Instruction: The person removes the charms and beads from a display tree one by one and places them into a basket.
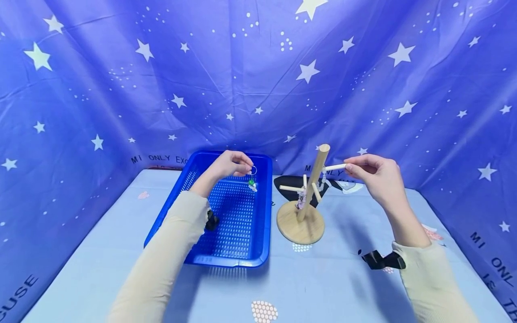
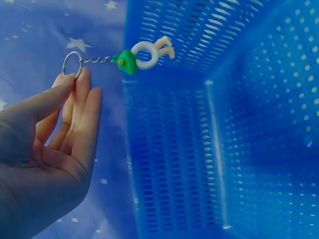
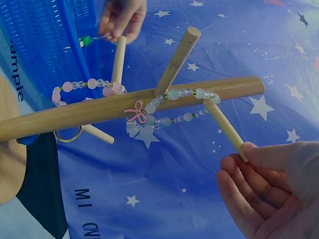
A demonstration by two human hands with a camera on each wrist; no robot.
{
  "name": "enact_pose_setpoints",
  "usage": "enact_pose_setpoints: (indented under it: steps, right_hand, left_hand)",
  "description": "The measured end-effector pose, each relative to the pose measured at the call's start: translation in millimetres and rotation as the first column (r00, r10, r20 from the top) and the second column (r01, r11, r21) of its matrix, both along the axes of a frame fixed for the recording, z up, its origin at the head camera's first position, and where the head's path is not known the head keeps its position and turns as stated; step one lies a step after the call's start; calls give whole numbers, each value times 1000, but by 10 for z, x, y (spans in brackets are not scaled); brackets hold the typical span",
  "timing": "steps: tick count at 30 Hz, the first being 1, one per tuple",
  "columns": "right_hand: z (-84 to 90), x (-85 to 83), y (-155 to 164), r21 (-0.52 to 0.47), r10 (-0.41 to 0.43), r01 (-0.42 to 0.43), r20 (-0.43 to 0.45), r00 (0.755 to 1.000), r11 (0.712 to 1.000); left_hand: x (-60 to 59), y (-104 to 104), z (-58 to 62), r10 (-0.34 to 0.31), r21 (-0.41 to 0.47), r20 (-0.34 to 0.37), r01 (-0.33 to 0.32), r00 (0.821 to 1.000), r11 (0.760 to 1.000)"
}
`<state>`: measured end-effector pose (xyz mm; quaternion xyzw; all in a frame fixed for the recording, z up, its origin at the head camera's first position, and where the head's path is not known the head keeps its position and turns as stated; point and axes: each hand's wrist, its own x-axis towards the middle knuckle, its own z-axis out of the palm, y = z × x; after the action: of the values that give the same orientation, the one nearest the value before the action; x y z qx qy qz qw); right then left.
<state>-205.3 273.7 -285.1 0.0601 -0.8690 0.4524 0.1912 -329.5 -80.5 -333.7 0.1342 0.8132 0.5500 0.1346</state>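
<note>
My left hand (image 1: 232,163) pinches the split ring of a keychain over the blue basket. From its chain hangs a green frog-like head (image 2: 127,62) with a white ring and pale legs. To the right, my right hand (image 1: 377,177) pinches the outer end of an upper peg (image 3: 227,127) on a wooden stand (image 1: 317,172). A pale beaded bracelet (image 3: 187,93) with a pink bow charm (image 3: 137,112) loops over that peg near the post. A pink beaded bracelet (image 3: 92,83) hangs lower on another peg. Part of a metal ring (image 3: 70,135) shows behind the post.
The blue perforated basket (image 1: 264,242) stands left of the stand's round base (image 1: 288,224). Both rest on a light blue patterned cloth (image 1: 315,287). A blue star-print curtain (image 1: 226,72) rises behind and along both sides.
</note>
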Motion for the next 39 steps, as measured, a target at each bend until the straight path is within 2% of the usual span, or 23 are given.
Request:
enact_pose_setpoints:
  steps: [6, 12, 17, 20, 23, 27, 33, 35, 39]
  right_hand:
    - [-5, -8, 9, -18, 10, -10, 0, 1000, 1000]
    - [-5, -10, 10, -9, 10, -10, -2, 1000, 1000]
    - [-3, -10, 3, 6, -1, 1, -10, 1000, 1000]
    - [0, -12, -2, 9, -6, 6, -9, 1000, 1000]
    - [1, -13, 5, 18, -14, 14, -7, 1000, 1000]
    - [12, -11, -4, 19, -17, 17, -6, 1000, 1000]
    - [17, -7, -10, 8, -12, 12, -4, 1000, 1000]
    - [11, -8, -8, 9, -14, 14, -2, 1000, 1000]
    - [-3, -12, -2, 5, -16, 16, 3, 1000, 1000]
  left_hand:
    - [-137, 31, -171, -25, -108, 76, 33, 997, 994]
    - [-215, 65, -338, -3, -113, 127, 18, 992, 993]
    - [-280, 97, -494, 69, -87, 168, -55, 983, 995]
    - [-317, 116, -588, 140, -58, 193, -131, 971, 990]
    - [-339, 123, -650, 225, -52, 202, -219, 953, 974]
    - [-347, 64, -677, 325, -87, 177, -314, 929, 945]
    - [-396, -49, -696, 415, -181, 138, -389, 899, 903]
    - [-405, -80, -686, 427, -195, 125, -400, 896, 896]
    - [-378, -123, -612, 424, -156, 116, -405, 898, 901]
